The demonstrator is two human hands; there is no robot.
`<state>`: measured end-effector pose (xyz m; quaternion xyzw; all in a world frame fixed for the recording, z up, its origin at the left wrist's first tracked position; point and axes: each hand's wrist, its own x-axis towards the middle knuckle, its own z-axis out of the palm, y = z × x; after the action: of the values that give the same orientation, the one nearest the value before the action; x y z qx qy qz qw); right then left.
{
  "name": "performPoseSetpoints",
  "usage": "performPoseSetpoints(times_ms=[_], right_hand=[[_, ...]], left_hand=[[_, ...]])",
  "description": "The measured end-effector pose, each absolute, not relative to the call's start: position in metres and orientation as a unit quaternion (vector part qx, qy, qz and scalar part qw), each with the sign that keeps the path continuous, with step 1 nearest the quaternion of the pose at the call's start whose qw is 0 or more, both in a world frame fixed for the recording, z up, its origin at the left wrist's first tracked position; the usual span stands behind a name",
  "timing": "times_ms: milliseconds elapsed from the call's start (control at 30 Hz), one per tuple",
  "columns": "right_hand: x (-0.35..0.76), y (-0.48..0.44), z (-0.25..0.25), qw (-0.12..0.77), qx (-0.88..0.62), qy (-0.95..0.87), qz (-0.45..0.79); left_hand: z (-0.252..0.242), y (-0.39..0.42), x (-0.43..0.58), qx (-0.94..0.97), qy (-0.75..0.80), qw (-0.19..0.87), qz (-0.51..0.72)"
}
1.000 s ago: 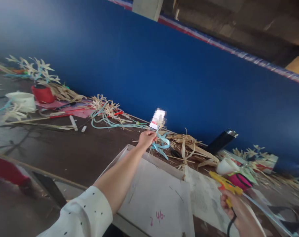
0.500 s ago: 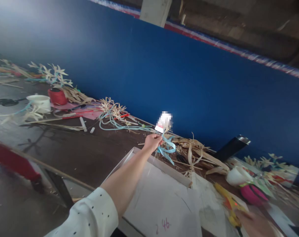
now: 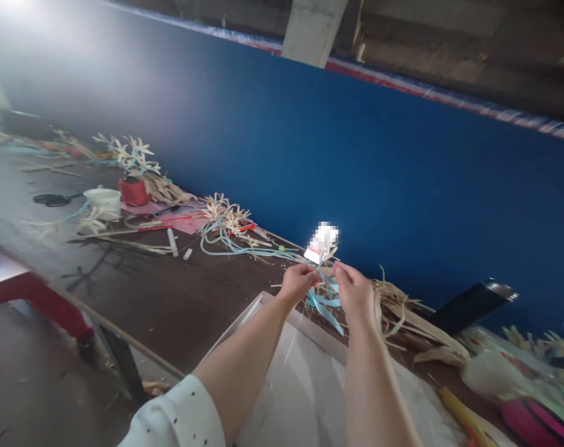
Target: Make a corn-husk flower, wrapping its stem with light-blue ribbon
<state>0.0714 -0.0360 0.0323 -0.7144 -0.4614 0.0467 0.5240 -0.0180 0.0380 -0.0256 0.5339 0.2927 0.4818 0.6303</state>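
My left hand (image 3: 299,284) is closed in a pinch on a light-blue ribbon (image 3: 326,310), whose loops hang below the fingers. Just above those fingertips rises a small pale husk flower (image 3: 329,249), partly lost against a bright blurred patch. My right hand (image 3: 355,292) is beside it, thumb and fingers pinched together where a strip of the ribbon reaches them. Its exact hold is partly hidden. Both hands are over the far edge of a white box (image 3: 263,347).
Dried husks (image 3: 412,316) and a black flask (image 3: 473,307) lie at right, near a pink round item (image 3: 533,422) and a yellow tool (image 3: 459,410). Leftward are blue cords (image 3: 235,249), husk flowers (image 3: 226,214), red thread (image 3: 133,191), a white cup (image 3: 104,202) and scissors (image 3: 56,199). A blue partition (image 3: 379,174) stands behind.
My right hand has come into view and reached the ribbon beside my left hand. My left hand keeps its pinch. The view has shifted, so the scene sits further right and slightly lower.
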Motion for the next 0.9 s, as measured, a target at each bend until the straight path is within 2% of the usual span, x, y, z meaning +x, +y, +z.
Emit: performPoseSetpoints(times_ms=[167, 367, 500, 900], right_hand=[[0.073, -0.007, 0.01, 0.462, -0.75, -0.47, 0.056], [0.086, -0.011, -0.003, 0.555, -0.685, -0.432, 0.191], [0.091, -0.011, -0.012, 0.574, -0.661, -0.426, 0.23], [0.09, -0.017, -0.008, 0.583, -0.656, -0.444, 0.182]], left_hand=[[-0.024, 0.04, -0.013, 0.503, 0.3, 0.647, 0.488], [-0.027, 0.037, -0.01, 0.522, 0.306, 0.64, 0.475], [-0.034, 0.039, -0.009, 0.546, 0.327, 0.609, 0.474], [-0.034, 0.04, -0.011, 0.569, 0.329, 0.584, 0.476]])
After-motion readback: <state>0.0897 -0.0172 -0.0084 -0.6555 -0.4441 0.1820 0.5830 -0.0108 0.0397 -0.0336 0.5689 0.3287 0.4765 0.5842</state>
